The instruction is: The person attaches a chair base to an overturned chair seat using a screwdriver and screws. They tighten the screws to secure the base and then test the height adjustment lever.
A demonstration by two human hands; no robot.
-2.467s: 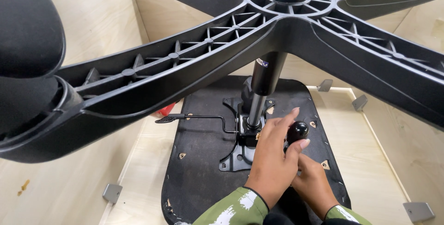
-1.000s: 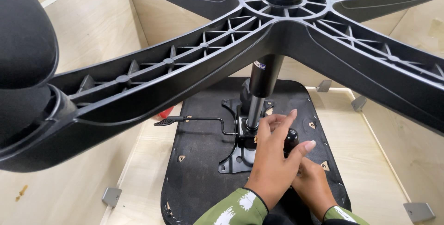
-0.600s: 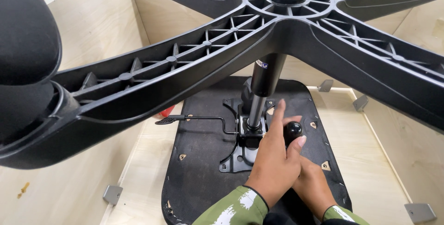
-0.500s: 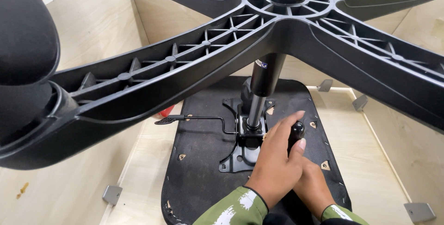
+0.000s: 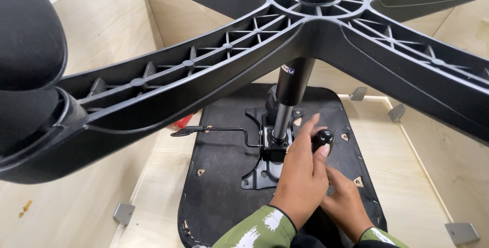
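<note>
Chair underside [image 5: 224, 176], black fabric, lies flat at lower centre of the frame inside a wooden crate [image 5: 102, 39]. Metal mechanism plate [image 5: 265, 169] is mounted at its middle; gas lift column [image 5: 290, 92] rises from it to the five-arm star base [image 5: 285, 39] spanning the top of the frame. One caster [image 5: 25, 54] bulks large at upper left.

Left hand [image 5: 300, 182], lower centre, is curled around a black round knob [image 5: 322, 138] just right of the column, thumb and fingers wrapped on it. Right hand [image 5: 346, 202] sits beneath and behind, lower right; whether it grips anything I cannot tell, its fingers being hidden by the left.

Height lever [image 5: 214, 131] sticks out to the left of the plate, apart from both hands.

Risks, as judged:
- Star base overhangs both hands; a nudge to the column could tip or swing the heavy base onto the wrists.
- Knob sits close to the column and plate edges: fingers could pinch there.
- Cross-threading the knob if turned at a tilt.
- Grip slipping off the smooth knob.
</note>
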